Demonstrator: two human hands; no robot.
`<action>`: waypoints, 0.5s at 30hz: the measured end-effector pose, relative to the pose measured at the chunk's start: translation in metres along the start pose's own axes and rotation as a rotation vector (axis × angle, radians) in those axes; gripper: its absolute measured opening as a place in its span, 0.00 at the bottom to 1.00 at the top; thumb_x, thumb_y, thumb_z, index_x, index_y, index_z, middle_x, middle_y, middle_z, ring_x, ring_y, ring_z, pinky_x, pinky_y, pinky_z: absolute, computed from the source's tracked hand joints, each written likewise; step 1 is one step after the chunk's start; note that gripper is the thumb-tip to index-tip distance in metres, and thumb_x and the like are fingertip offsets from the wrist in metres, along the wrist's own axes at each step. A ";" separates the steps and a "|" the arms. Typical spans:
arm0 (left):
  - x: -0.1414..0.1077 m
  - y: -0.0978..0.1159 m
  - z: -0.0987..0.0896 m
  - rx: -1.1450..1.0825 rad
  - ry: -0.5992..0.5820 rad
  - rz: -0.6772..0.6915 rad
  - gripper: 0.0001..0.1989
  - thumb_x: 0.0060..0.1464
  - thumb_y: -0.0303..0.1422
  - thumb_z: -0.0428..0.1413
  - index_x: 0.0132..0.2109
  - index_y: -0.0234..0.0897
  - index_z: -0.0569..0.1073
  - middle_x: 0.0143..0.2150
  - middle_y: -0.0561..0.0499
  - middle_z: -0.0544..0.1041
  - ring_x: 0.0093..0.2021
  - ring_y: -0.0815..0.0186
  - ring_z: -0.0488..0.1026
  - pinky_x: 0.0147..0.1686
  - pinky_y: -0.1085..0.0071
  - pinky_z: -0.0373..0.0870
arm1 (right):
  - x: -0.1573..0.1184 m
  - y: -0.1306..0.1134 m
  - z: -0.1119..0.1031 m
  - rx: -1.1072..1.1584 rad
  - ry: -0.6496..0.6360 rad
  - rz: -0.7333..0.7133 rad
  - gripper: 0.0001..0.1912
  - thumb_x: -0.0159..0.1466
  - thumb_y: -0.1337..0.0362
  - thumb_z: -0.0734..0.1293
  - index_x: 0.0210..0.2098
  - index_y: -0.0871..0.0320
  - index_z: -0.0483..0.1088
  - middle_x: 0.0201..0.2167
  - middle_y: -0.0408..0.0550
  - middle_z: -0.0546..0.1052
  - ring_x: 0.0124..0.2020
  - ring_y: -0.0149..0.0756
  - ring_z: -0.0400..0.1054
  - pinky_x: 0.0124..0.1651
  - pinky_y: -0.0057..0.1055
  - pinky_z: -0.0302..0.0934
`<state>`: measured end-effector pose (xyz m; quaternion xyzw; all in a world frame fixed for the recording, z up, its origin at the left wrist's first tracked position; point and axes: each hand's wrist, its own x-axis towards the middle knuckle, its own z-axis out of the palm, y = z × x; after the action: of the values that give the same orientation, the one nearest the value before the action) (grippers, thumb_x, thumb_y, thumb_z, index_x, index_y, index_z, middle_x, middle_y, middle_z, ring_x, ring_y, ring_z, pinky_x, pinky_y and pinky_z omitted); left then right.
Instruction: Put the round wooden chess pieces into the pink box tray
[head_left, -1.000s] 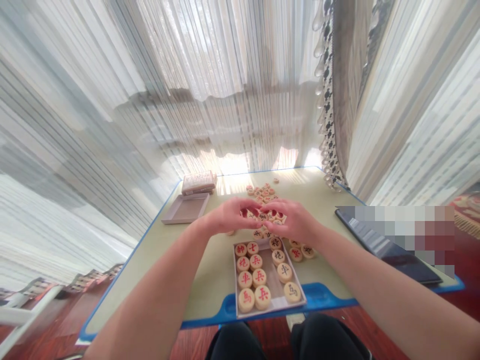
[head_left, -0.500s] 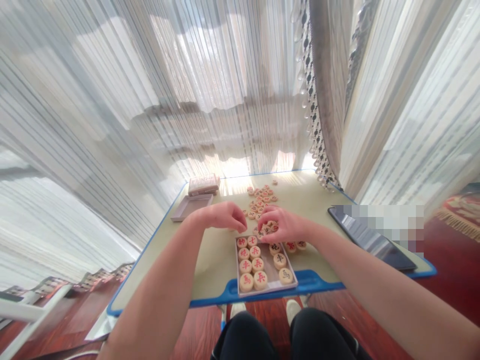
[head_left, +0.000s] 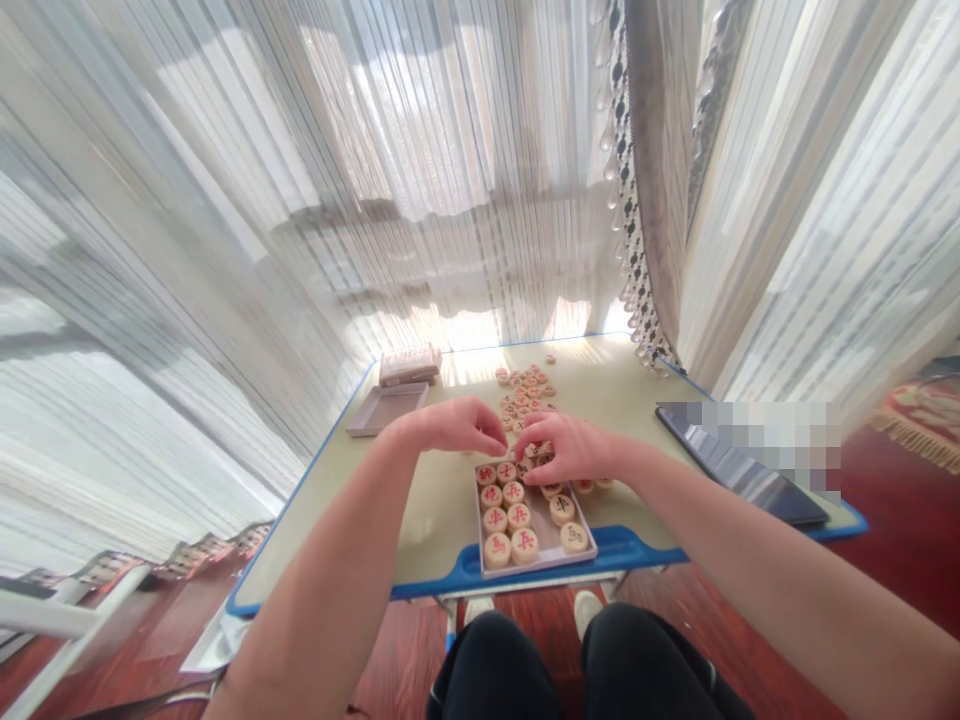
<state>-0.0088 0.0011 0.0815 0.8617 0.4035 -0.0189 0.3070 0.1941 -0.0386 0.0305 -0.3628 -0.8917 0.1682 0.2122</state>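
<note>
A shallow box tray (head_left: 541, 560) lies at the table's near edge with round Chinese chess pieces in it. Red-marked pieces (head_left: 519, 516) fill two columns on its left, and black-marked pieces (head_left: 574, 537) stand along its right side. My right hand (head_left: 566, 447) is over the far right part of the tray, thumb and fingers closed around a black-marked Chinese chess piece (head_left: 524, 469) at the far row. Beside it, just beyond the tray's far left corner, my left hand (head_left: 466, 427) has its fingers pinched together; whether anything is between them is hidden.
Loose chess pieces (head_left: 525, 390) are scattered beyond my hands, some partly behind my right hand. An open box lid or tray (head_left: 386, 410) and a closed box (head_left: 409, 364) lie at the back left. A dark tablet (head_left: 739, 470) rests at the right edge of the table (head_left: 315, 500).
My left hand has shifted slightly right, closer to my right hand. The black-marked piece at my right fingers now sits inside the tray's far row. The view has tilted a little.
</note>
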 end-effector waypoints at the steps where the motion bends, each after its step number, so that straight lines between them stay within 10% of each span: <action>1: 0.001 0.003 0.002 0.022 0.011 0.023 0.16 0.42 0.41 0.58 0.37 0.37 0.78 0.31 0.53 0.77 0.29 0.71 0.67 0.27 0.77 0.61 | 0.000 0.000 0.000 -0.006 0.005 0.008 0.11 0.49 0.62 0.72 0.33 0.55 0.76 0.31 0.44 0.69 0.35 0.34 0.66 0.38 0.30 0.61; 15: 0.005 0.005 0.010 0.157 0.083 0.091 0.12 0.43 0.39 0.58 0.33 0.36 0.76 0.28 0.54 0.75 0.27 0.72 0.66 0.25 0.77 0.59 | -0.002 -0.001 0.002 0.020 0.029 0.037 0.10 0.49 0.61 0.71 0.32 0.54 0.76 0.31 0.43 0.71 0.32 0.33 0.66 0.34 0.27 0.60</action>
<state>0.0006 -0.0029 0.0749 0.9005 0.3738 -0.0008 0.2221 0.1941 -0.0409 0.0287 -0.3796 -0.8799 0.1756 0.2257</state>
